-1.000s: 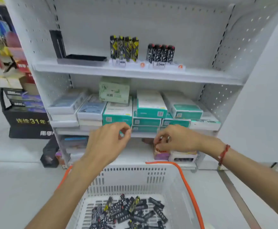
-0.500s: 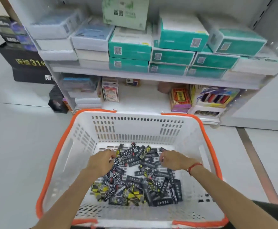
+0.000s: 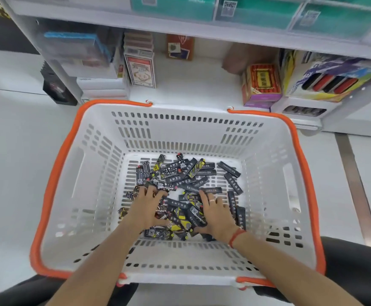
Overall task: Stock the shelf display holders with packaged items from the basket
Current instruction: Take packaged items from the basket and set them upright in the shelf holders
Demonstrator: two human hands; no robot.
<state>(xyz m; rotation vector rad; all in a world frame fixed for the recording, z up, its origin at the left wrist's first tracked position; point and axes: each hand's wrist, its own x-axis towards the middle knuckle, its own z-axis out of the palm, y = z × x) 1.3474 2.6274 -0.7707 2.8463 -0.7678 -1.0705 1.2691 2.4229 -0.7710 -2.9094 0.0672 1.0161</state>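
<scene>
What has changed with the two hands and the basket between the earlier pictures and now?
Both hands came down from the shelf into the white plastic basket with orange rim. The left hand and right hand now rest spread on the pile of small black and yellow packaged items, nothing clearly gripped. The basket and the shelf boxes stayed in place.

"What have you got on?"

"My arms are bare to past the elbow, no sleeves showing. A red string bracelet [image 3: 236, 237] circles my right wrist, and there's a pale ring [image 3: 211, 200] on my right hand [image 3: 216, 214]. My left hand [image 3: 146, 209] wears nothing. Dark trousers [image 3: 354, 270] cover my knees."
</scene>
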